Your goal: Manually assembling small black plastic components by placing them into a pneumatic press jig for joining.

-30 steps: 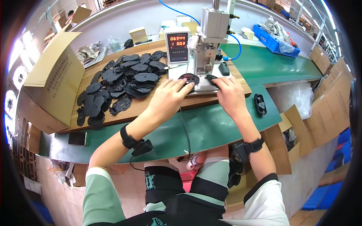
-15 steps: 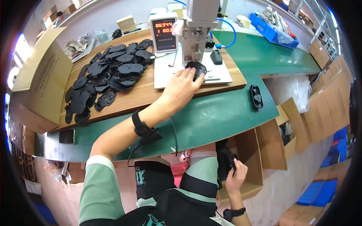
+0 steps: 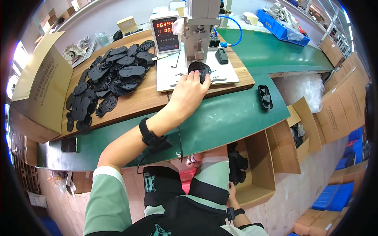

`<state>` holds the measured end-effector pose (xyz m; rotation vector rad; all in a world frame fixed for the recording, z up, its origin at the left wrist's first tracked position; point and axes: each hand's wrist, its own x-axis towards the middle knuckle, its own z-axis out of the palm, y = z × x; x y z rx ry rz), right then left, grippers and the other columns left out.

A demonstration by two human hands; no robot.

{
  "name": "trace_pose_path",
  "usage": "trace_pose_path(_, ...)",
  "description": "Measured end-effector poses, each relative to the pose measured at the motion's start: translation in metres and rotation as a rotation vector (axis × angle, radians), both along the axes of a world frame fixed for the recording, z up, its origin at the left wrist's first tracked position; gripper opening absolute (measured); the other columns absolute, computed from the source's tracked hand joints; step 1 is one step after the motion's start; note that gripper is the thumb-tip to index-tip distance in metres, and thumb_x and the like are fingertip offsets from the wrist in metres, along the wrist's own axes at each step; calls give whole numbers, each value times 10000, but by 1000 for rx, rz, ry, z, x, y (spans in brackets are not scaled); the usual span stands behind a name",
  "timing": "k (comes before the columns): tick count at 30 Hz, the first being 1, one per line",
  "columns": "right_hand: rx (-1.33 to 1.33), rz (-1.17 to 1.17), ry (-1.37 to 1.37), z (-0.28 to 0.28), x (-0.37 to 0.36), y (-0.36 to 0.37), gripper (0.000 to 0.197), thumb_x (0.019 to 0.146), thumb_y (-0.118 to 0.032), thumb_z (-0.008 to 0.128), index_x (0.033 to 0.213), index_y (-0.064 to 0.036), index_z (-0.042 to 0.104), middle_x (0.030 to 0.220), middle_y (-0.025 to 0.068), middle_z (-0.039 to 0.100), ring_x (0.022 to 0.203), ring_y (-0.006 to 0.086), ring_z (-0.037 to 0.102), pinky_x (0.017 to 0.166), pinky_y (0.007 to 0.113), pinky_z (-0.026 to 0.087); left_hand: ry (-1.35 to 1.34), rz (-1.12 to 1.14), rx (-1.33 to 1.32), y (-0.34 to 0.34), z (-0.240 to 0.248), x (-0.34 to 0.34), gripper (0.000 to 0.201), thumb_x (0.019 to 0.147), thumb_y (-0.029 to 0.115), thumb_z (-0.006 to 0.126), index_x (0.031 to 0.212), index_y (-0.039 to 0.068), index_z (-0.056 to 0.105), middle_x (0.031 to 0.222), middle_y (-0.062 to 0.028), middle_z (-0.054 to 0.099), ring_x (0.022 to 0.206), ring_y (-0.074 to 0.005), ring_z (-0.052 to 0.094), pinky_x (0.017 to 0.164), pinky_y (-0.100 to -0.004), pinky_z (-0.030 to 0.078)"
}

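My left hand [image 3: 190, 89] reaches forward onto the white base plate [image 3: 169, 76] of a small bench press [image 3: 201, 23]. Its fingers lie on a black plastic part [image 3: 199, 67] under the press head and hold it there. My right hand [image 3: 232, 192] hangs low beside my right leg, at the edge of an open cardboard box [image 3: 260, 177] with black parts [image 3: 238, 167] inside. That hand is mostly hidden, so I cannot tell whether it holds anything. Both wrists wear a black band.
Several black parts [image 3: 106, 78] are heaped on the wooden board at the left, beside a big open carton [image 3: 39, 86]. A counter with red digits [image 3: 165, 29] stands behind the plate. One black part [image 3: 265, 96] lies on the green mat [image 3: 220, 118]. More cartons stand at the right.
My right hand has left the part at the press and dropped to the box by my right leg. My left hand has stayed on the part under the press.
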<state>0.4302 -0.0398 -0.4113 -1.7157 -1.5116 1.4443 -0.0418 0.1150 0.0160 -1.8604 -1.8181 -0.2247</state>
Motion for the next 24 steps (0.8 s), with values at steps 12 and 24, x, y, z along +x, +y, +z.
trace_pose_path(12,1091,224,-102,312,-149,99,403,871,80,610,1265,-2,625,1376,180,619,1225,367,599,1051,449,492,-61,-68,87,-3,2,-3,460,840,-2,675,1292,14,591,1216,-237,713,1167,-344,707,959,-423,559)
trace_pose_path(24,1469,616,-361,431,-321,206,757,805,-19,747,1513,2,480,1470,172,559,1415,333,494,1137,475,402,-316,-136,173,-5,6,-11,457,855,-24,625,1296,-84,522,956,-204,746,962,-364,749,844,-438,580)
